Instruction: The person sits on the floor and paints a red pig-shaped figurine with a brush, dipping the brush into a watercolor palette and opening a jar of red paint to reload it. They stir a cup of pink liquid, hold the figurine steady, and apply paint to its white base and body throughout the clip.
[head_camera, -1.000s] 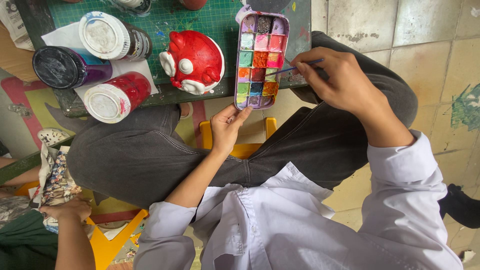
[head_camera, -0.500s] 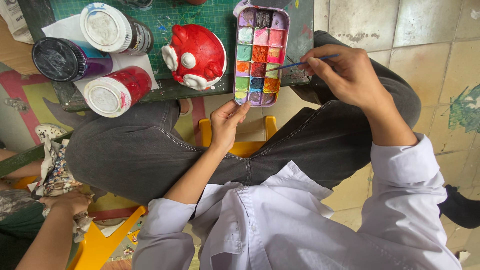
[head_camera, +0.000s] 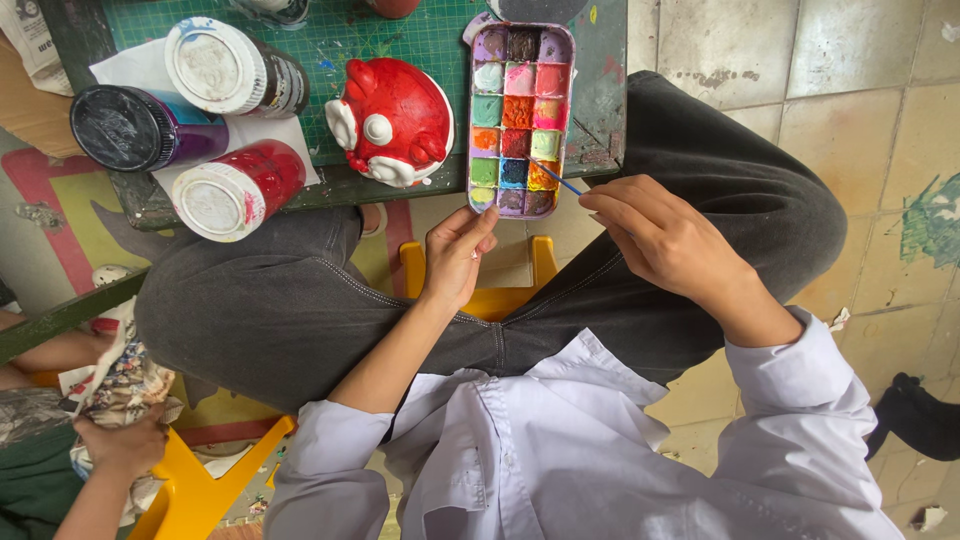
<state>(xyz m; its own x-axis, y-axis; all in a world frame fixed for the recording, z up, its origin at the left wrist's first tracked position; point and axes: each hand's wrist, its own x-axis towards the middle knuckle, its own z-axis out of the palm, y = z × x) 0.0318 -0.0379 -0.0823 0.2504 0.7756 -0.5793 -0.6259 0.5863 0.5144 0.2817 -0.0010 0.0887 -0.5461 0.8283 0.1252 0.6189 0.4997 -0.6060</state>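
Observation:
A purple paint palette (head_camera: 520, 115) with several coloured wells lies on the green cutting mat (head_camera: 400, 40), its near end hanging over the table edge. My left hand (head_camera: 455, 255) pinches that near end with the fingertips. My right hand (head_camera: 665, 240) holds a thin blue-handled brush (head_camera: 560, 180). The brush tip rests at the lower right wells of the palette. A red and white painted figurine (head_camera: 395, 120) stands on the mat just left of the palette. My crossed legs in dark trousers (head_camera: 300, 310) lie under both hands.
Three paint jars lie on white paper at the left: a white-lidded dark one (head_camera: 225, 65), a purple one (head_camera: 145, 128) and a red one (head_camera: 235, 185). A yellow stool (head_camera: 485, 295) shows between my legs. Another person's hand (head_camera: 125, 445) holds a patterned rag at the lower left.
My right hand has drawn back toward me, and the brush tip has slid from the palette's middle wells down to its near right corner. My left hand stays at the palette's end.

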